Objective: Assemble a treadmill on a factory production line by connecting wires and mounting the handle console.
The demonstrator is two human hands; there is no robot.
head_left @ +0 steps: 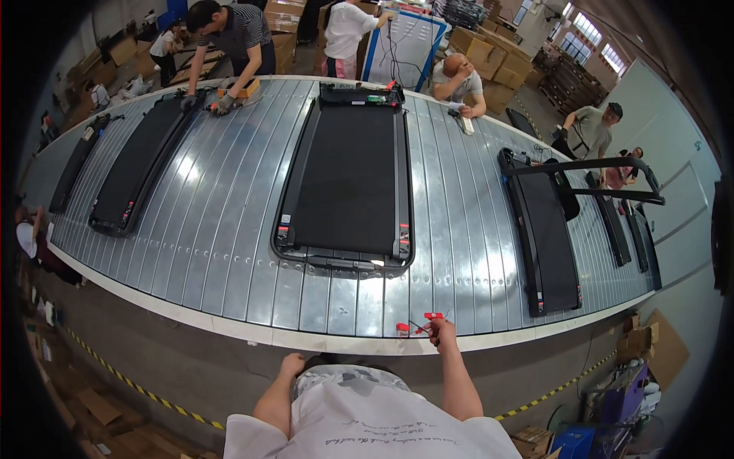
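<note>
Head view: right hand (pixel 442 330) fingers pinch small red-handled pliers (pixel 419 324) at the conveyor (pixel 229 252) edge; treadmill (pixel 348 180) lies straight ahead, lengthwise away; left hand (pixel 290 363) hangs empty, loosely curled.

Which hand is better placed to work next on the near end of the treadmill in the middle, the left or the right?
Probably the right hand: it is raised over the conveyor's edge, already holds a small red tool and is nearer the middle treadmill. The left hand hangs lower, below the edge, apparently empty.

Treadmill (pixel 348 180) on conveyor (pixel 229 252) ahead
</note>
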